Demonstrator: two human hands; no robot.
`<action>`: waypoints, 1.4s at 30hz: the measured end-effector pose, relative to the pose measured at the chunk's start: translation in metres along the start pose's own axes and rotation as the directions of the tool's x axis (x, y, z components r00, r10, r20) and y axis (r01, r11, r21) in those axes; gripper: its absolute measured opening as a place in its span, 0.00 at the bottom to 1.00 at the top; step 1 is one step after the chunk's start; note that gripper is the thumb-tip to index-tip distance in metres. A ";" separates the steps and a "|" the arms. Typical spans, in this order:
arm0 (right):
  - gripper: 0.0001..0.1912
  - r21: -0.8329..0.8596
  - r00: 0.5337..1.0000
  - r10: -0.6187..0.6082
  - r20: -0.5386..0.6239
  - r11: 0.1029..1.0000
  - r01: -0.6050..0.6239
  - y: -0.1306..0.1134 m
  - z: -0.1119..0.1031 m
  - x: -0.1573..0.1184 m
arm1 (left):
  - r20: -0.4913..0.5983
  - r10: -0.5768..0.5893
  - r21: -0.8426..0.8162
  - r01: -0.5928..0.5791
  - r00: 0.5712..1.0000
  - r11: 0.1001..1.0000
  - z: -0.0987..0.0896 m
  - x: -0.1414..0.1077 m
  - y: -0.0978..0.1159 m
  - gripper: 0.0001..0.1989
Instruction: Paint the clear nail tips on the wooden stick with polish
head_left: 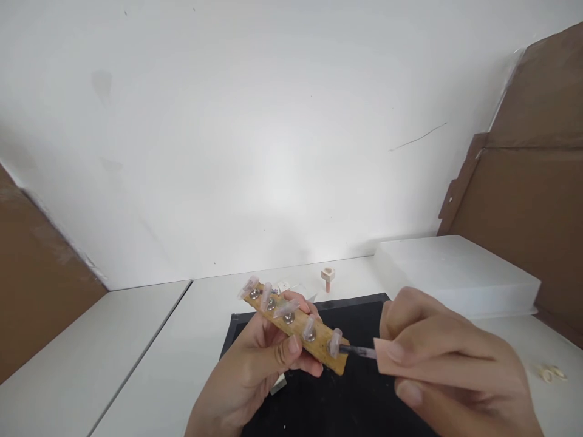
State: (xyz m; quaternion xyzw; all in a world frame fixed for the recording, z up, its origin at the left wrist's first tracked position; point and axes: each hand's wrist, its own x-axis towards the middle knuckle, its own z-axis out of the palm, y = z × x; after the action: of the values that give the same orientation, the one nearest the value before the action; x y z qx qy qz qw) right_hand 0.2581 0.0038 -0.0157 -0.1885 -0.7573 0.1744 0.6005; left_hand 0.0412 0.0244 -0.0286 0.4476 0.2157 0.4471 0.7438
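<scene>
My left hand (262,358) grips a wooden strip (325,340) from below, with the thumb along its near edge. Round metal mounts along the strip carry several translucent, pinkish pieces that look like false nail tips (286,308). In my right hand (450,364), fingers and thumb pinch the flat pink handle of a small brush (364,351). Its dark tip reaches the nail tip (336,342) at the strip's right end and seems to touch it. Part of the handle is hidden within my right fingers.
Beneath my hands lies a black mat (355,400) on the white table (150,352). Behind it stands a small square-topped piece with a pink stem (328,278). A translucent plastic box (455,270) is at back right. Small pale rings (552,372) lie at far right. Brown cardboard (532,200) borders the sides.
</scene>
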 end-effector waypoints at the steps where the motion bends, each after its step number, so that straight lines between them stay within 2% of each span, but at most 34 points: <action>1: 0.23 0.004 1.000 0.005 0.006 1.000 -0.005 0.000 0.001 0.001 | 0.010 0.003 0.002 -0.003 1.000 1.000 0.001 0.000 -0.001 0.08; 5: 0.20 -0.078 1.000 -0.004 0.015 0.997 0.005 0.005 0.001 0.000 | 0.029 0.026 0.041 -0.028 0.999 0.999 0.004 -0.003 -0.003 0.07; 9: 0.22 -0.174 0.999 0.009 -0.045 0.985 -0.017 0.009 -0.004 -0.008 | 0.028 0.023 0.080 -0.025 0.999 0.996 0.002 -0.009 -0.003 0.07; 13: 0.24 -0.080 0.999 -0.005 -0.040 0.997 0.002 0.006 -0.005 -0.009 | 0.020 0.027 0.099 -0.028 0.999 0.995 -0.001 -0.006 -0.001 0.06; 16: 0.21 0.051 0.999 0.045 0.005 0.998 -0.045 0.001 -0.002 -0.002 | 0.008 0.037 0.109 -0.038 0.999 0.993 0.000 -0.001 0.002 0.07; 18: 0.23 0.070 0.999 0.041 0.025 0.997 -0.042 -0.002 0.002 0.004 | 0.009 0.036 0.114 -0.037 0.999 0.993 0.004 0.000 0.003 0.08; 21: 0.25 0.004 0.999 -0.032 -0.015 0.999 0.033 -0.002 0.005 0.007 | 0.015 0.030 0.134 -0.032 0.999 0.990 0.008 -0.002 0.003 0.07; 23: 0.23 -0.019 1.000 -0.005 0.029 1.000 0.006 0.001 0.004 0.004 | -0.015 0.027 0.156 -0.024 1.000 0.988 0.010 -0.005 0.002 0.07; 27: 0.22 -0.139 0.997 0.041 -0.071 0.989 -0.051 0.006 -0.003 -0.006 | -0.071 0.026 0.191 -0.012 0.997 0.981 0.006 -0.009 0.000 0.09; 32: 0.22 -0.073 0.999 0.009 0.040 0.997 -0.006 0.001 -0.004 -0.006 | -0.109 0.042 0.263 -0.012 0.993 0.965 0.003 -0.005 -0.001 0.09; 35: 0.21 -0.036 0.995 0.085 0.043 0.996 -0.084 -0.001 0.001 -0.002 | -0.127 0.053 0.278 -0.016 0.990 0.960 0.006 -0.002 -0.003 0.10; 38: 0.20 -0.070 0.986 0.126 0.112 0.990 -0.119 0.004 0.003 -0.003 | -0.110 0.052 0.286 -0.019 0.993 0.958 0.009 -0.003 -0.006 0.10; 42: 0.16 -0.132 0.982 0.186 -0.022 0.973 -0.187 0.015 -0.001 -0.007 | -0.131 0.045 0.323 0.000 0.990 0.946 0.008 -0.008 -0.009 0.10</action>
State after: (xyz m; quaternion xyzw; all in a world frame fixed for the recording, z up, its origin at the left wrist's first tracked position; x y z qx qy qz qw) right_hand 0.2619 0.0136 -0.0292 -0.2992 -0.7434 0.1781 0.5711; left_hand 0.0469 0.0116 -0.0329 0.5340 0.3309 0.4439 0.6390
